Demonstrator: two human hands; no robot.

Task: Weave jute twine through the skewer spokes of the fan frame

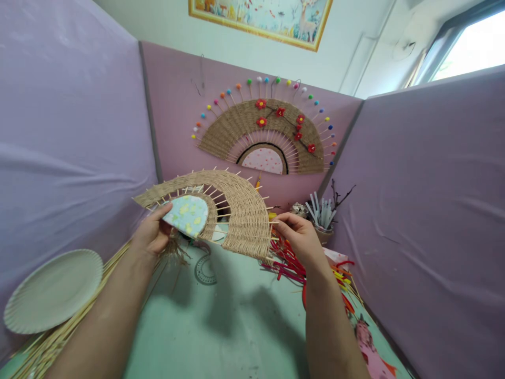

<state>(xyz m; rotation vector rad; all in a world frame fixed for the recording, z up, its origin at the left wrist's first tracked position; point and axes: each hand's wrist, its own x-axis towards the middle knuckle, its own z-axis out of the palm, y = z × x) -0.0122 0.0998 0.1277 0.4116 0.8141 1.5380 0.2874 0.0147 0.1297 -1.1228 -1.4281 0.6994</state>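
A woven fan (246,218) of tan cord on thin wooden sticks is held up above the table, tilted. Its half-round centre (188,215) is covered in pale blue cloth with a yellow-green print. My left hand (152,231) pinches this centre at its lower left edge, thumb on top. At the fan's right edge, my right hand (295,234) has thumb and forefinger closed on the tip of a protruding stick (273,222). Stick ends stand out all along the outer rim. Loose cord strands hang below the centre, near my left hand.
A finished fan (236,123) with red flowers and coloured beads hangs on the pink back panel. On the green table (236,326) lie a protractor (205,270), red pipe cleaners (290,263), a paper plate (53,289) and long sticks. Glue sticks (321,210) stand in a pot.
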